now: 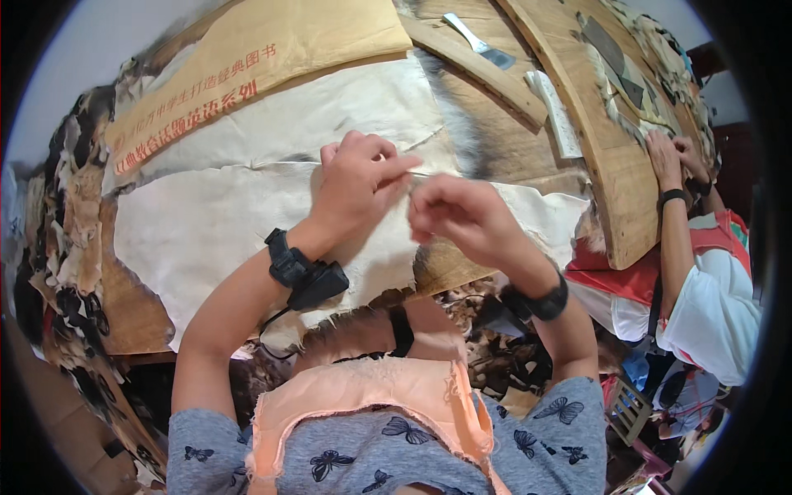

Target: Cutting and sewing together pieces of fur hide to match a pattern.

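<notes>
Two pale pieces of animal hide lie on a wooden table, their edges meeting in a seam across the middle. The nearer hide (198, 216) has ragged edges, and the farther hide (355, 99) reaches up under a sheet of tan paper. My left hand (356, 183) pinches the hide at the seam, index finger pointing right. Just right of it, my right hand (462, 213) is raised above the hide with its fingers curled in a pinch. Whatever sits between those fingertips is too small or hidden to make out.
The tan paper (272, 58) has red print. A wooden strip (478, 70), a scraper-like blade (487, 51) and a white bar (554, 115) lie at the far right. Beyond a raised board (615, 181), a co-worker's hands (667, 157) handle hide pieces. Fur scraps (82, 214) heap along the left.
</notes>
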